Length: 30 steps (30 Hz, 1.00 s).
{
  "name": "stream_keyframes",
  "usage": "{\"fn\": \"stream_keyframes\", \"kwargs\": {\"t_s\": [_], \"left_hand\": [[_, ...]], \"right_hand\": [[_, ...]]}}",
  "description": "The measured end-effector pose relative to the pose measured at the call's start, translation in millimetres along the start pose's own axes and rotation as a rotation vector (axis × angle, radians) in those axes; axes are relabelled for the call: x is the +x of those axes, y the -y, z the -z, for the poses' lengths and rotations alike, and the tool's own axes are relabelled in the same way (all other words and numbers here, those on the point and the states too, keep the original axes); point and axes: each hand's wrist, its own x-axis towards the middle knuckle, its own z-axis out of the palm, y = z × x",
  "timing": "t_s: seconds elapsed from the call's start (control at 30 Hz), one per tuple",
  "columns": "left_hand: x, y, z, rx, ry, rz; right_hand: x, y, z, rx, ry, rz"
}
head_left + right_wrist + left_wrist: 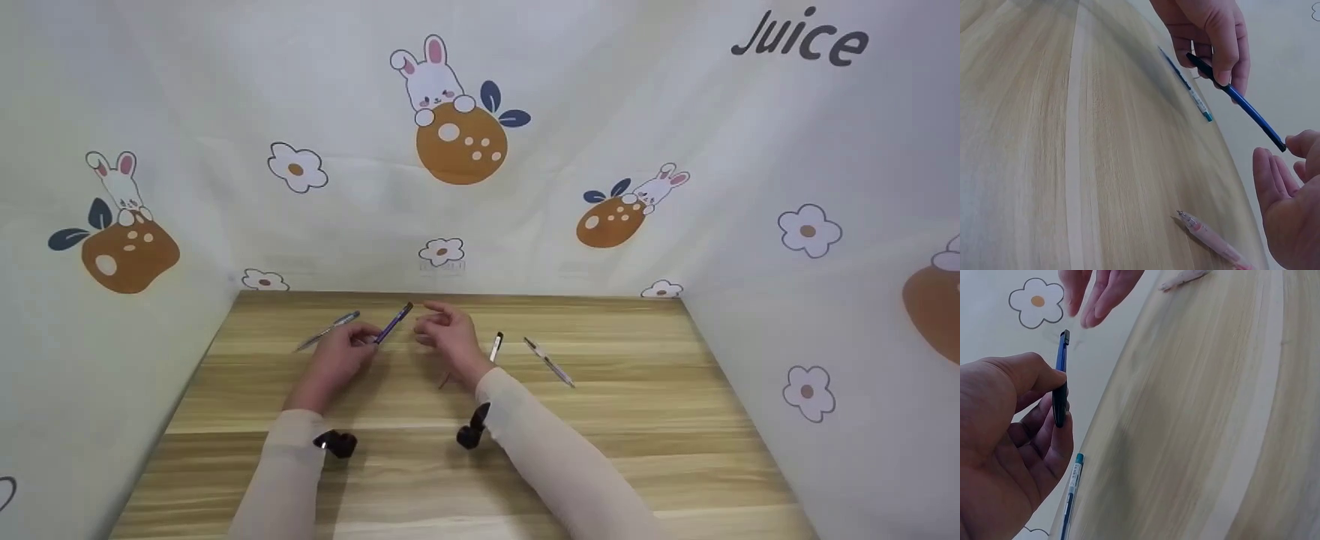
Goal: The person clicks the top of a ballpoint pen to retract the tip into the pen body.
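My left hand [345, 349] pinches a slim blue pen with black ends [393, 324] between thumb and fingers, above the table. The pen slants up to the right in the head view. My right hand [450, 334] is just beyond the pen's far end, its fingers loosely bent and holding nothing. In the right wrist view, the thumb of the right hand [1292, 208] is very close to the pen's tip [1282, 147]. A clear pen with a teal end [1075, 484] lies beside the left hand. A pink pen [1213, 239] lies near the right hand.
A pen with a dark end [496, 345] lies partly hidden behind the right wrist. Further right is another clear pen [549, 362]. The wood-grain table [405, 465] meets a printed cloth backdrop [345, 232] at the back and sides.
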Motion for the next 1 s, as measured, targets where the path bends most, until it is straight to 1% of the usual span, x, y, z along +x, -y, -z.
{"fn": "stream_keyframes", "kwargs": {"t_s": [0.1, 0.23, 0.37, 0.57, 0.7, 0.83, 0.87, 1.0], "left_hand": [[0.7, 2.1, 5.5, 0.027, -0.002, -0.001], [3.1, 4.5, 11.9, 0.066, 0.006, 0.004], [6.0, 8.9, 17.4, 0.095, 0.013, -0.001], [5.2, 18.0, 28.2, 0.144, 0.002, -0.012], [6.0, 23.1, 33.5, 0.155, 0.003, -0.021], [5.7, 29.5, 37.3, 0.170, -0.007, -0.009], [5.4, 31.1, 38.0, 0.175, -0.007, -0.015], [5.6, 36.8, 40.2, 0.159, -0.003, -0.002]], "right_hand": [[-1.6, 2.0, 2.7, -0.015, 0.026, -0.010], [-4.9, 6.8, 7.4, -0.025, 0.067, -0.003], [-9.5, 11.3, 11.6, -0.064, 0.096, 0.025], [-18.4, 14.3, 13.5, -0.127, 0.150, 0.060], [-22.7, 16.3, 15.7, -0.137, 0.158, 0.069], [-26.3, 15.9, 18.5, -0.144, 0.167, 0.078], [-27.2, 15.5, 19.3, -0.148, 0.168, 0.079], [-30.2, 13.9, 22.1, -0.145, 0.170, 0.078]]}}
